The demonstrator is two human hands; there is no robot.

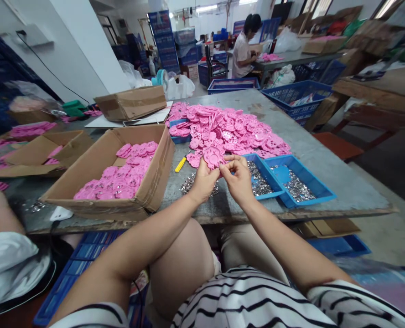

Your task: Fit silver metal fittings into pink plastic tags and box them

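Both hands (205,182) (237,178) hold a pink piece (213,156) (flower-like, scalloped) above the bench (353,182), before a pink heap (236,130).

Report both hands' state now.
Left hand: closed on the pink piece.
Right hand: fingers bent at its edge; firm grip cannot be told.

carton (154,182) left | heap (243,132) behind hands (223,175) | trays (307,203) right

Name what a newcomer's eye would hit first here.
The big heap of bright pink pieces mid-table, beyond the hands. Then the one pink piece held up between the left hand and right hand, and the open cardboard box of more pink ones on the left.
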